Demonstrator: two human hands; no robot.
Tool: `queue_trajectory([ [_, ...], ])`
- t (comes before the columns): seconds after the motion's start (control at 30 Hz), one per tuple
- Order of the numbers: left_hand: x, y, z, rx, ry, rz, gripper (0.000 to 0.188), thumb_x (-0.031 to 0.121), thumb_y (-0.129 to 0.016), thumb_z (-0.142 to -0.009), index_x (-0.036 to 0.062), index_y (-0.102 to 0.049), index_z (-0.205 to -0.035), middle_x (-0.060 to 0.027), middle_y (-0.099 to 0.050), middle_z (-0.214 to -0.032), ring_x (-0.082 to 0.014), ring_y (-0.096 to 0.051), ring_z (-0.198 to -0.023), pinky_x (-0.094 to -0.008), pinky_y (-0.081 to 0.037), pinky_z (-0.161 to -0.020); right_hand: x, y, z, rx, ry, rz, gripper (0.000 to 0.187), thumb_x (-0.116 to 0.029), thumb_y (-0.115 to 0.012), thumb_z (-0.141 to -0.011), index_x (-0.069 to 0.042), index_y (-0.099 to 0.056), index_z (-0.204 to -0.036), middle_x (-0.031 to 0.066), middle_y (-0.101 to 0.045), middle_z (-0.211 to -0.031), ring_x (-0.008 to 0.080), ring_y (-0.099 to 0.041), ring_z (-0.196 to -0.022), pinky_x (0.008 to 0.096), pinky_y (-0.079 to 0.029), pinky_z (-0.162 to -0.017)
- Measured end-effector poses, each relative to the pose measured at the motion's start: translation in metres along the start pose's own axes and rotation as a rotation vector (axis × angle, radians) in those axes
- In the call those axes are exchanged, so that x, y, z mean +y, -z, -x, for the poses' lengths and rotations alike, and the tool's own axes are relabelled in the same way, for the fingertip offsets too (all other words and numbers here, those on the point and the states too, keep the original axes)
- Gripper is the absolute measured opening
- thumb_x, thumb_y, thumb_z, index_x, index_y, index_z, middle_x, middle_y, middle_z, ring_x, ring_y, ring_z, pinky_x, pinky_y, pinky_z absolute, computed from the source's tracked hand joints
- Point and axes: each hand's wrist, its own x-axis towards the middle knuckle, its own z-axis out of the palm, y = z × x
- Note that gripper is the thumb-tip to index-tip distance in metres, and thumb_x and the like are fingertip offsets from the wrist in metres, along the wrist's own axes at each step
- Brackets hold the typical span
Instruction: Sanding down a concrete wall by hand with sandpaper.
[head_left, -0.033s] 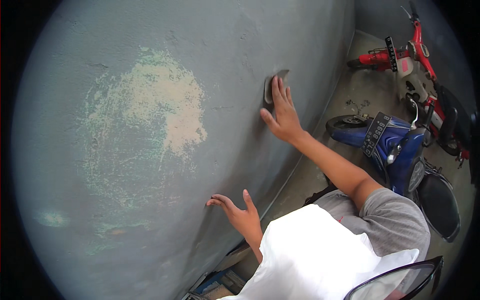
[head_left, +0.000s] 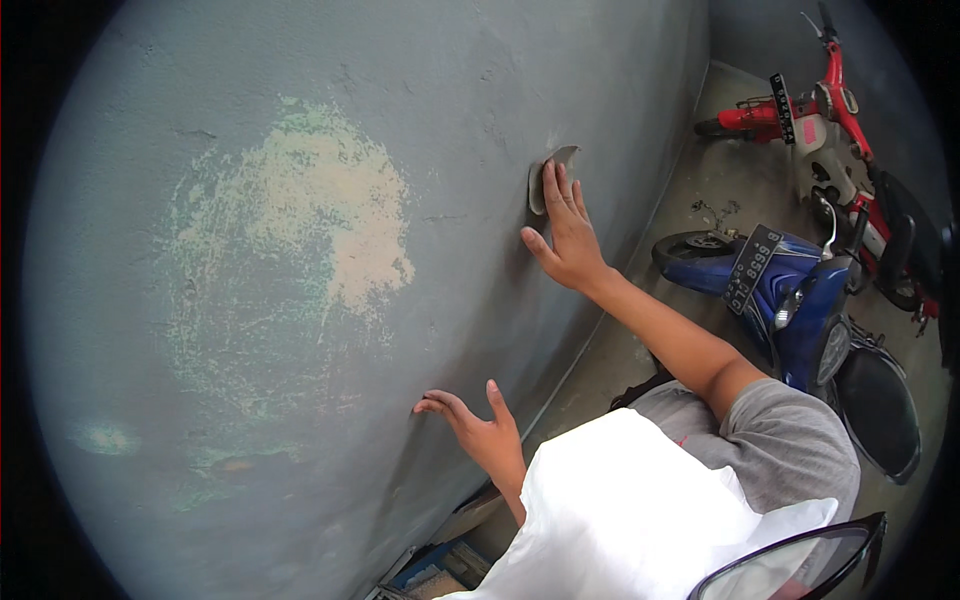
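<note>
My right hand (head_left: 572,240) presses a bent grey piece of sandpaper (head_left: 537,188) against the grey wall (head_left: 470,270). Its fingers lie stretched over the sheet, and the thumb stands apart. A corner of the sheet curls up beyond the fingertips, and a faint pale scuff shows on the paint just above it. Lower down, my left hand (head_left: 480,430) is open with its thumb spread and its fingertips at the wall, holding nothing. Left of both hands is a large worn patch (head_left: 350,200), where cream and pale green show through the grey paint.
A blue motorbike (head_left: 790,290) and a red one (head_left: 800,120) stand on the floor to the right. At the wall's foot, near the bottom edge, sits a blue box (head_left: 440,565) with items inside. White cloth (head_left: 620,500) and dark-rimmed glasses (head_left: 790,560) block the lower right.
My right hand and the sandpaper have slid slightly down the wall, uncovering the pale scuff. The left hand stays in place.
</note>
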Motion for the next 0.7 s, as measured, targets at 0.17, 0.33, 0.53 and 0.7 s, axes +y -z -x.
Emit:
queue_trajectory([
  [0.17, 0.005, 0.003, -0.001, 0.004, 0.011, -0.026, 0.093, 0.049, -0.058, -0.102, -0.0029, -0.010, -0.162, -0.0315, 0.003, -0.168, -0.0401, -0.012, -0.155, -0.0445, -0.033, -0.122, 0.009, 0.012, -0.041, 0.023, -0.009, 0.043, 0.095, -0.055, -0.051, -0.102, 0.007, -0.011, -0.161, 0.0247, -0.021, -0.168, 0.0434, -0.014, -0.157, 0.0561, -0.010, -0.126],
  [0.33, 0.000, 0.004, -0.001, -0.001, -0.022, -0.016, 0.093, 0.050, -0.058, -0.102, -0.0030, -0.012, -0.162, -0.0319, 0.000, -0.167, -0.0401, -0.013, -0.155, -0.0437, -0.034, -0.122, 0.001, -0.003, -0.004, 0.010, 0.008, 0.029, 0.095, -0.057, -0.049, -0.102, 0.007, -0.012, -0.161, 0.0248, -0.021, -0.168, 0.0414, -0.013, -0.158, 0.0538, -0.009, -0.126],
  [0.53, 0.007, 0.003, -0.002, 0.010, 0.016, -0.025, 0.092, 0.050, -0.058, -0.102, -0.0029, -0.012, -0.162, -0.0323, -0.002, -0.167, -0.0397, -0.014, -0.155, -0.0434, -0.036, -0.120, 0.002, 0.011, -0.029, -0.032, 0.014, 0.053, 0.097, -0.059, -0.050, -0.101, 0.008, -0.012, -0.161, 0.0247, -0.020, -0.168, 0.0411, -0.013, -0.158, 0.0548, -0.010, -0.126],
  [0.7, 0.002, 0.003, -0.001, 0.001, -0.011, -0.016, 0.093, 0.051, -0.057, -0.102, -0.0036, -0.011, -0.162, -0.0327, 0.000, -0.167, -0.0396, -0.013, -0.155, -0.0438, -0.037, -0.120, -0.002, 0.004, -0.011, 0.007, 0.005, 0.032, 0.097, -0.060, -0.050, -0.101, 0.007, -0.013, -0.161, 0.0231, -0.022, -0.168, 0.0390, -0.013, -0.158, 0.0534, -0.011, -0.127],
])
